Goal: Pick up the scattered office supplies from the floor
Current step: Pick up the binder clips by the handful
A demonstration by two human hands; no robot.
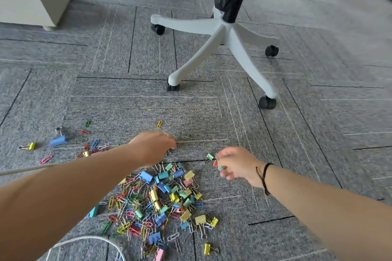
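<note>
Item: pile of binder clips and paper clips (161,203), mixed colours, heaped on the grey carpet floor (297,154) between the two forearms; strays lie well apart to the left, among them a blue binder clip (58,141) and a yellow binder clip (31,146).

Step in hand, as judged: gathering outliers at the pile's far edge. Best done by sweeping strays inward to the heap, then scooping by the handful (single picks are slow, and paper clips lie flat in the pile of the carpet).

Left hand (153,147): knuckles up at the pile's far edge; fingers curl down out of sight, so their state cannot be told.

Right hand (235,165): fingers pinching small clips; a green binder clip (210,156) lies just beside its fingertips.

Also present: office chair base (222,34), white cable (84,239).
</note>
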